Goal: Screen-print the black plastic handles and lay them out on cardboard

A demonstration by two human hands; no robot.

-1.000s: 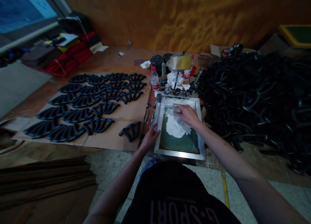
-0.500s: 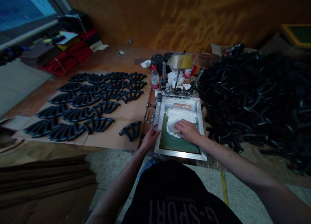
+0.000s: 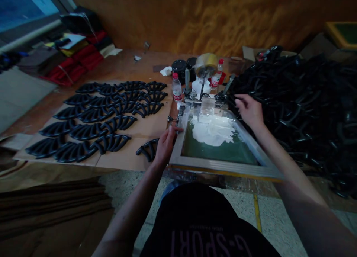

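A silver-framed printing screen (image 3: 223, 167) with green mesh stands with its near edge raised above the bench. White paste (image 3: 213, 130) lies thick on the mesh. A pale, flat-bladed squeegee (image 3: 207, 106) rests at the screen's far end, out of both hands. My left hand (image 3: 165, 143) is at the frame's left side, its forefinger stretched to the frame edge; some fingers are hidden. To the right of the frame, my right hand (image 3: 251, 110) hovers by a large heap of black curved tubes (image 3: 292, 100), fingers loosely bent and apart, with nothing visible in them.
Rows of black curved tubes (image 3: 92, 130) lie fanned out on cardboard (image 3: 117, 153) at left. Behind the screen stand a red-capped bottle (image 3: 177, 87), a second bottle (image 3: 216, 76), black jars (image 3: 179, 68) and a roll of tape (image 3: 206, 63). Red bundles (image 3: 64, 71) sit back left.
My right hand has let go of the squeegee and moved right, off the screen. The squeegee now rests at the far end. The screen's near edge has risen; my left hand has shifted slightly left.
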